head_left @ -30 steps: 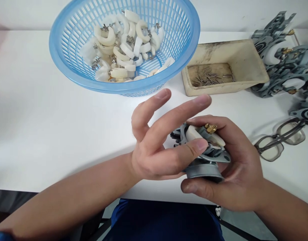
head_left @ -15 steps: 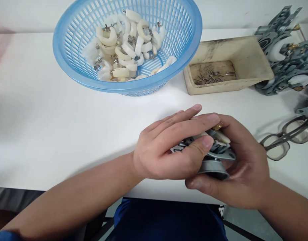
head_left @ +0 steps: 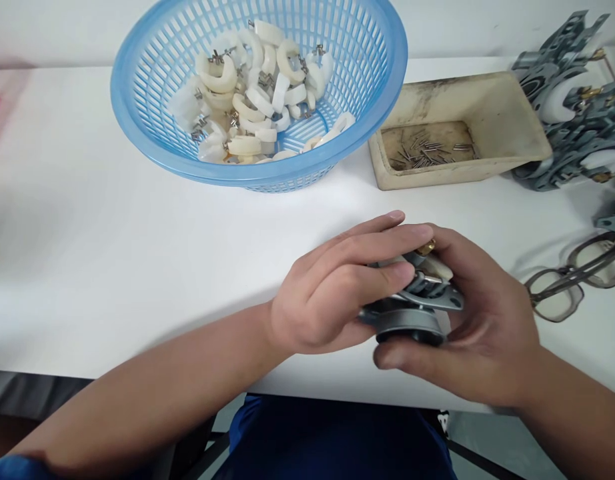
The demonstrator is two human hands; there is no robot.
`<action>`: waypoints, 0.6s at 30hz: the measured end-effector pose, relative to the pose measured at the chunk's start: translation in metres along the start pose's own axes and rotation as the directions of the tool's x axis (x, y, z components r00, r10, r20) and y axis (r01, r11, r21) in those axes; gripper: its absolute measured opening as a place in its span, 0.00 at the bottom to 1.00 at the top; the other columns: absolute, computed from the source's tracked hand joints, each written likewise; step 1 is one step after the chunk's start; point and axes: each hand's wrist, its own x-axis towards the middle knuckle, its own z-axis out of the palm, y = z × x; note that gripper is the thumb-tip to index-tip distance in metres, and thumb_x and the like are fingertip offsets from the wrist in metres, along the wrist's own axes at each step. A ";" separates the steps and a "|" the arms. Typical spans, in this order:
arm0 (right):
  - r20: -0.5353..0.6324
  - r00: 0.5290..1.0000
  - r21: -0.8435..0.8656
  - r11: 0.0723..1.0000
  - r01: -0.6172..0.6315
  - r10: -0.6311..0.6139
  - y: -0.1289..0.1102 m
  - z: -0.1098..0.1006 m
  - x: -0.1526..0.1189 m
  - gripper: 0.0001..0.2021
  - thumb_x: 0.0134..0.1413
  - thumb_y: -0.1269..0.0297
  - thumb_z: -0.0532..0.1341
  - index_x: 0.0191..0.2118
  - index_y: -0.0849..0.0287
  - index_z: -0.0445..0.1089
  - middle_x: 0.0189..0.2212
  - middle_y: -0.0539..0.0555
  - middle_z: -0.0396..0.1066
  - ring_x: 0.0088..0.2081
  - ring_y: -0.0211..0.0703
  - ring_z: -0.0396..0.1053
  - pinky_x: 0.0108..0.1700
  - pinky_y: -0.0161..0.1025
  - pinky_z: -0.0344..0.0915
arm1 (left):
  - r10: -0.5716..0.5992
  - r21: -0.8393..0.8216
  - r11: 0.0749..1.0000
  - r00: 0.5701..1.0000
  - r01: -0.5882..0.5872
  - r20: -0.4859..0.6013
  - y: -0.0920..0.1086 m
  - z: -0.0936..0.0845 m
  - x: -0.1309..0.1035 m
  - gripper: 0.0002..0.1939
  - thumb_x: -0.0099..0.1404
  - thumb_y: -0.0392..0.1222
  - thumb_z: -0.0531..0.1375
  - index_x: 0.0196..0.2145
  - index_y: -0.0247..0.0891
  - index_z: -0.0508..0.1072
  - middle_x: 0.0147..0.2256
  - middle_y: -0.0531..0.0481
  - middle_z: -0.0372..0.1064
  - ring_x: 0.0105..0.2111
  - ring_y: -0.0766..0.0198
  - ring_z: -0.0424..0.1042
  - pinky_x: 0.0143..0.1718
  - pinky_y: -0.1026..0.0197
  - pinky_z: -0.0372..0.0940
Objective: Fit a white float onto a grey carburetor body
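A grey metal carburetor with a brass fitting and a white float is held between both hands, above the table's front part. My right hand wraps round its right side, thumb below the round opening and fingers behind. From the left, my left hand closes over the top, its fingertips beside the float and the brass fitting. A thin silver pin shows by the float's hinge. My left hand hides the carburetor's left side.
A blue basket of white floats with metal clips stands at the back. To its right, a dirty cream tray holds loose pins. More carburetors lie at the far right, with eyeglasses in front of them.
The carburetor has turned slightly in my hands, and its round opening has shifted left. My left thumb and fingers have shifted over it; more of the float hinge and pin shows.
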 end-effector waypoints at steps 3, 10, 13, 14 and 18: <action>0.074 0.997 0.130 0.991 0.029 -0.038 -0.002 -0.007 -0.001 0.35 0.56 0.61 0.74 0.67 0.45 0.66 0.54 0.52 0.77 0.50 0.51 0.77 0.50 0.44 0.77 | 0.002 0.003 1.000 1.000 -0.002 0.007 -0.002 -0.002 0.001 0.09 0.77 0.47 0.55 0.50 0.44 0.67 0.59 0.45 0.74 0.63 0.54 0.74 0.67 0.44 0.73; -0.196 0.973 0.084 0.991 -0.104 0.118 -0.012 -0.010 -0.004 0.17 0.63 0.68 0.68 0.56 0.49 0.75 0.54 0.53 0.74 0.55 0.46 0.74 0.58 0.39 0.74 | -0.107 0.098 0.989 0.994 0.108 -0.021 0.011 -0.008 0.008 0.09 0.73 0.45 0.62 0.47 0.43 0.68 0.59 0.47 0.75 0.63 0.54 0.74 0.65 0.49 0.75; -0.211 0.971 0.055 0.993 -0.101 0.111 -0.014 -0.010 -0.003 0.12 0.61 0.70 0.68 0.48 0.48 0.77 0.50 0.50 0.75 0.54 0.42 0.75 0.53 0.33 0.76 | -0.179 0.107 0.979 0.982 0.172 0.060 0.016 -0.011 0.010 0.08 0.77 0.50 0.57 0.46 0.45 0.68 0.59 0.56 0.75 0.64 0.56 0.72 0.66 0.48 0.75; -0.204 0.973 0.043 0.994 -0.097 0.104 -0.014 -0.010 -0.003 0.12 0.60 0.71 0.68 0.47 0.48 0.77 0.50 0.50 0.75 0.54 0.42 0.75 0.53 0.32 0.77 | -0.200 0.107 0.976 0.977 0.191 0.076 0.017 -0.012 0.009 0.08 0.78 0.50 0.56 0.46 0.45 0.68 0.59 0.57 0.74 0.65 0.57 0.71 0.67 0.49 0.73; -0.196 0.977 0.008 0.996 -0.085 0.085 -0.016 -0.010 -0.003 0.12 0.61 0.72 0.67 0.46 0.47 0.76 0.51 0.50 0.74 0.56 0.43 0.73 0.52 0.32 0.78 | -0.178 0.052 0.983 0.981 0.174 0.080 0.016 -0.015 0.006 0.07 0.77 0.46 0.56 0.48 0.43 0.70 0.64 0.53 0.70 0.68 0.55 0.67 0.65 0.51 0.74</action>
